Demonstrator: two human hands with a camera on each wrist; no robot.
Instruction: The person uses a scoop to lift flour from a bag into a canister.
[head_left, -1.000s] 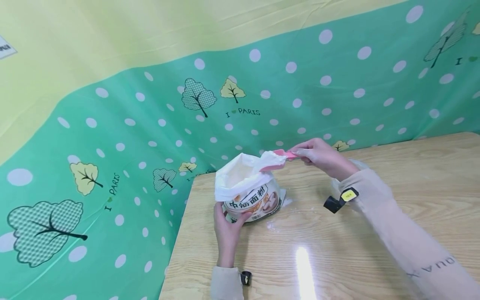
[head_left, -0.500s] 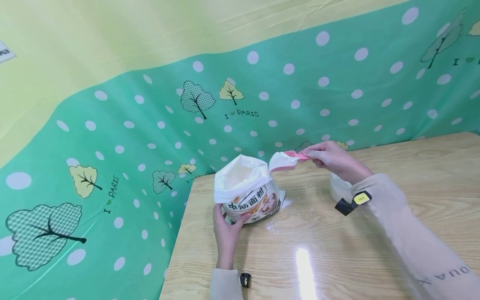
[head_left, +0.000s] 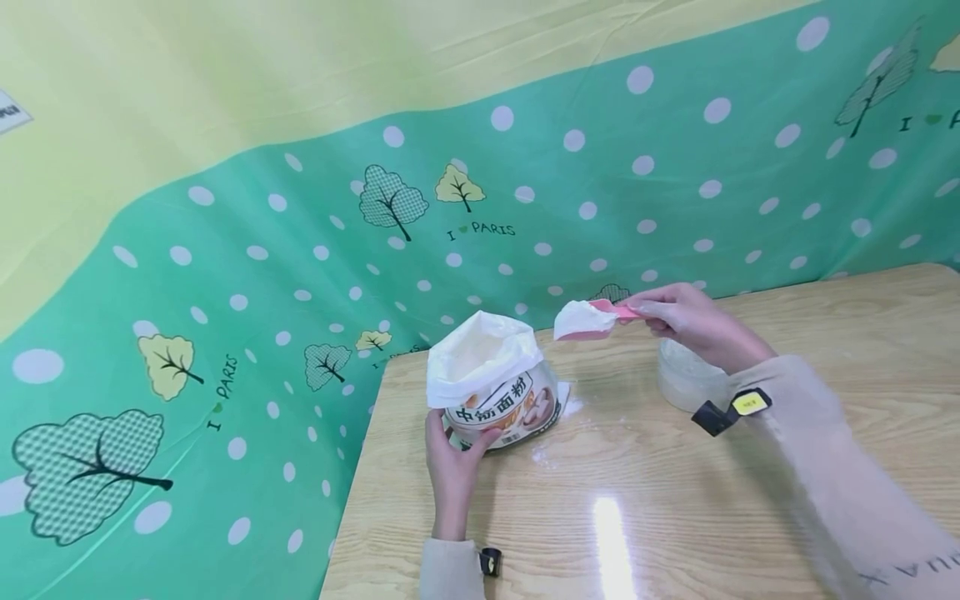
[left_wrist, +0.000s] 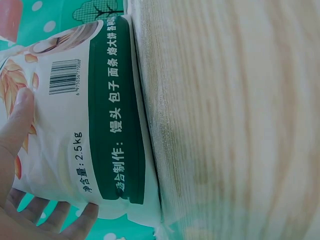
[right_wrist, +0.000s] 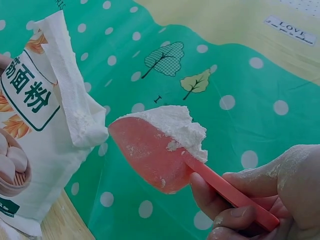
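Observation:
My left hand (head_left: 452, 467) grips the lower left corner of an opened flour bag (head_left: 502, 408), its thumb on the printed front. In the left wrist view the fingers (left_wrist: 55, 217) reach round the bag's edge. The bag stands upright with its white top folded out. My right hand (head_left: 686, 321) pinches the handle of a pink scoop (right_wrist: 150, 155), which is heaped with white flour (right_wrist: 175, 125). The scoop is in the air right of the bag, apart from it. White powder dusts the right thumb. Below the right hand stands a translucent round container (head_left: 686, 379), partly hidden by the forearm.
The wooden table (head_left: 570, 517) carries a little spilled flour (head_left: 543, 454) beside the bag. A green and yellow patterned curtain (head_left: 300, 250) hangs behind and to the left of the table.
My right hand has moved rightward with the loaded scoop, from over the bag's rim toward the container. More of the container shows now. The left hand has stayed on the bag.

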